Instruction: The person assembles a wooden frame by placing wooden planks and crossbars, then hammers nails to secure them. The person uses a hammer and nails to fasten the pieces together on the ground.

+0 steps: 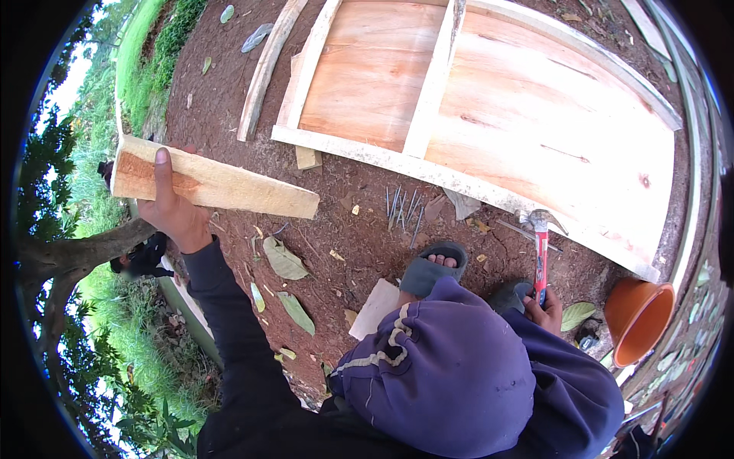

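Note:
Raised at the left, my left hand [176,210] grips a short plank [248,187] of pale wood, thumb across its face. The plank has a browner patch near the thumb and points right, above the soil. My right hand [544,310], partly hidden behind my purple-clad knee [451,367], is closed round the lower handle of a claw hammer [541,260]. Its handle is red and blue, and its metal head lies by the near edge of a large wooden panel [367,157] framed with battens. Several loose nails [404,206] lie on the soil between plank and hammer.
An orange bucket [641,321] lies tipped at the right. A curved wood strip [267,69] is beside the panel, a small wood block [308,157] below its corner. A flat offcut [376,307] lies by my sandaled foot [436,264]. Another person [145,256] is at far left, near a tree trunk [76,260].

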The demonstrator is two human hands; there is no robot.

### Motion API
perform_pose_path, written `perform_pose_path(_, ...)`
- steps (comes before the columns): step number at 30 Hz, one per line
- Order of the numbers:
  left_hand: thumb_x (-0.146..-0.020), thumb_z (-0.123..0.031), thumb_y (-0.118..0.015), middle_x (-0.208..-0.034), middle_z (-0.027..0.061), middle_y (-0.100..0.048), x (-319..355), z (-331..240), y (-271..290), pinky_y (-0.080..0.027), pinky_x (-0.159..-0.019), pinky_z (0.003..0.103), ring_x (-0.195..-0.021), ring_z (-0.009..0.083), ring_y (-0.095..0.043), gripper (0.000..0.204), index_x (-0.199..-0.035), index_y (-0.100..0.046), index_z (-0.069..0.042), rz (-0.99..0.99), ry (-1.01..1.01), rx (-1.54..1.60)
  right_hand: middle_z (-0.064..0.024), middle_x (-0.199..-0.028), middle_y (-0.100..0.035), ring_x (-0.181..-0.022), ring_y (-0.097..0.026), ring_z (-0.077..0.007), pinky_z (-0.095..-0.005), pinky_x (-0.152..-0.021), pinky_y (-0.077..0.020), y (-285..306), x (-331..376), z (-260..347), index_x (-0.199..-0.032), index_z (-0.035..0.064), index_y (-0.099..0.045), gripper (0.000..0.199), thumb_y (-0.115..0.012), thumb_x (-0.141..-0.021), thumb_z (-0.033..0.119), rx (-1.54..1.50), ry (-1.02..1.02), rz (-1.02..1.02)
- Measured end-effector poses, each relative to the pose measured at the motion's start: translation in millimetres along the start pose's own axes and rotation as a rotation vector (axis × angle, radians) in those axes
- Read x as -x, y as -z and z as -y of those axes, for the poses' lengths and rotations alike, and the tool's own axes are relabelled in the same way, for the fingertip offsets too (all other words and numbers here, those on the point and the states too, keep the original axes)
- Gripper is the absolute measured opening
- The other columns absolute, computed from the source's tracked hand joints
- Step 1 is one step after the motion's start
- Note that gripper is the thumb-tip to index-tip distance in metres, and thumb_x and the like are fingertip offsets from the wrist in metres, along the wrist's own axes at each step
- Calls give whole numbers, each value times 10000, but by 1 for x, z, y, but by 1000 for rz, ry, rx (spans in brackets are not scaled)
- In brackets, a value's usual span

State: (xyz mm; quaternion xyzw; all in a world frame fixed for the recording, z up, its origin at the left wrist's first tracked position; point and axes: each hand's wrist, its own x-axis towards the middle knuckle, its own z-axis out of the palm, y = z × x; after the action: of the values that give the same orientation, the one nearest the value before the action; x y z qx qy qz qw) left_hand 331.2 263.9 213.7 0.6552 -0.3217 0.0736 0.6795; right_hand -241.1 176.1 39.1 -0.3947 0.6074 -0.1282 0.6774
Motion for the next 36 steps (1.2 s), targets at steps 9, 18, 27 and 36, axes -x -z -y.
perform_pose_path(9,-976,-478,-626,-1321,165,-553,13,20,-37,-476,-1071,591,-1233,351,-552,675,-1413,-441,3,619,449,640,-7,-834,-666,-761,-607,-114,-331,-681,-473,11,10,-10,-1241,57,-698,361,-730,-925,230,189,-62,-136)
perform_pose_path(18,-941,-583,-632,-1262,169,-565,103,-46,-248,-535,-1000,562,-1151,334,-588,778,-1367,-451,42,1008,413,932,-10,-863,-675,-760,-619,-120,-330,-689,-484,-2,97,-100,-1213,61,-692,339,-708,-953,277,59,-410,-579)
perform_pose_path(27,-912,-577,-622,-1214,212,-604,233,-111,-369,-523,-972,582,-1097,360,-645,782,-1305,-498,88,1320,394,1081,-1,-847,-657,-730,-599,-99,-304,-656,-471,-73,226,-162,-1193,56,-684,303,-677,-978,270,-360,-599,-957)
perform_pose_path(36,-861,-396,-736,-1073,259,-684,319,-180,-428,-597,-881,549,-975,362,-726,675,-1249,-534,118,1531,195,1141,8,-830,-640,-700,-580,-78,-278,-623,-457,-175,329,-174,-1173,52,-677,271,-646,-1004,262,-794,-701,-1304)
